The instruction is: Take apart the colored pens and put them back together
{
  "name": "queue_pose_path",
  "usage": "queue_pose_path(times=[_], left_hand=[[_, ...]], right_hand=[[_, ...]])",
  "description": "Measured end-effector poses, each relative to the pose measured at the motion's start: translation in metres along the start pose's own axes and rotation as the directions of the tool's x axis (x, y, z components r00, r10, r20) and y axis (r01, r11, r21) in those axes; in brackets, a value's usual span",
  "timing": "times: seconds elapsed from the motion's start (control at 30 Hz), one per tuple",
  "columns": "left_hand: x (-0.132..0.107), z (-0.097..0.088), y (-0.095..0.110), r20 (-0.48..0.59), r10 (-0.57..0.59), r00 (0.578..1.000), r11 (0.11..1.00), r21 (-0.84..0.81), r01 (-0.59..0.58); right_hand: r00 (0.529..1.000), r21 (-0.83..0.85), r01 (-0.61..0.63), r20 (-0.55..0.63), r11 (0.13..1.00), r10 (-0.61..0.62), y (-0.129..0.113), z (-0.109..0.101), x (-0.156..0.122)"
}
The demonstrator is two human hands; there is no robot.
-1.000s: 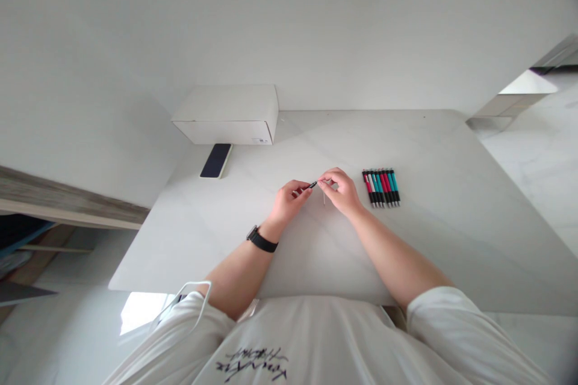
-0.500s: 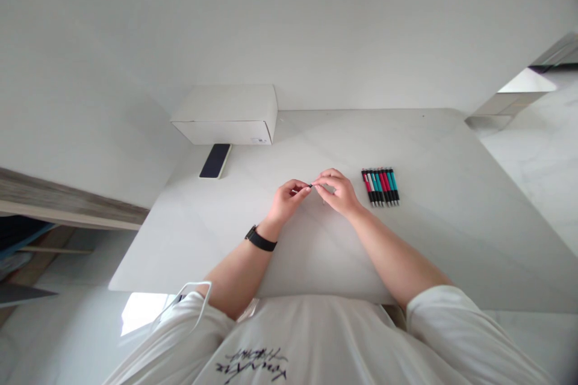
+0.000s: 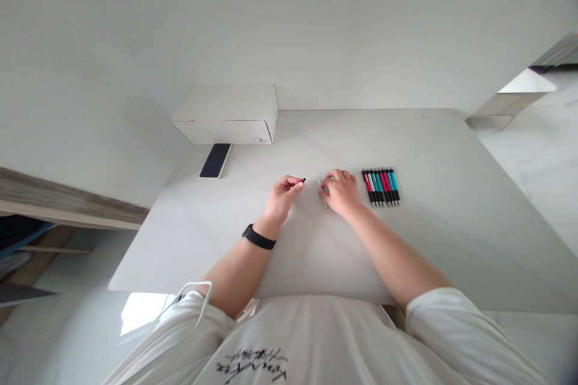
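Holding a small black pen part (image 3: 303, 180) between thumb and forefinger, our left hand (image 3: 280, 198) is near the centre of the frame; its grip is pinching, and only the end of the part shows. Just to the right of it, our right hand (image 3: 342, 194) is low over the bench (image 3: 289, 153), with thumb and fingers about a thin pale rod (image 3: 320, 183), perhaps a pen refill. Whether this right grip is closed on the rod, we cannot tell, because the fingers cover its middle. From here, we think that the rod could roll away, if our fingertips push it from one side only. The black part is small, so it could slip from us if the pinch becomes loose. Right of the centre, a row of pens (image 3: 380, 187) lies close by; a careless swing of our right wrist could disturb its order. The smartphone (image 3: 215, 160) and the white box (image 3: 226, 117), upper left, are well apart from our hands.
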State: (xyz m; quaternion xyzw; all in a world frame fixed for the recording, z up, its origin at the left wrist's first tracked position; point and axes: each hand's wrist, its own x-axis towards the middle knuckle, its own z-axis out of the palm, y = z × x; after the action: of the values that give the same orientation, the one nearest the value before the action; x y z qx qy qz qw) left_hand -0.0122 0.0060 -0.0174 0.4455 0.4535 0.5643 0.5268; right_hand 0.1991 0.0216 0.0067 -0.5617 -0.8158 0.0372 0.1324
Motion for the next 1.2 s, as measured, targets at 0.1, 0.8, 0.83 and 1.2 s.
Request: queue_pose_path(times=[0.1,0.8,0.83,1.2], left_hand=[[0.001,-0.001,0.0,-0.028,0.011,1.0,1.0,-0.006,-0.011],[0.002,-0.005,-0.001,-0.039,0.023,0.999,1.0,0.017,-0.023],[0.002,-0.004,-0.001,-0.036,0.021,0.999,1.0,0.017,-0.021],[-0.002,0.003,0.0,0.055,-0.003,0.998,1.0,0.017,0.002]], right_hand=[[0.993,-0.036,0.053,0.106,0.998,-0.049,-0.012,-0.008,-0.005],[0.965,0.255,0.06,0.232,0.965,-0.121,-0.025,-0.027,-0.012],[0.978,0.363,0.029,0.181,0.931,-0.101,-0.019,-0.029,-0.008],[0.951,0.989,-0.034,-0.012,0.145,0.309,0.022,-0.029,0.011]])
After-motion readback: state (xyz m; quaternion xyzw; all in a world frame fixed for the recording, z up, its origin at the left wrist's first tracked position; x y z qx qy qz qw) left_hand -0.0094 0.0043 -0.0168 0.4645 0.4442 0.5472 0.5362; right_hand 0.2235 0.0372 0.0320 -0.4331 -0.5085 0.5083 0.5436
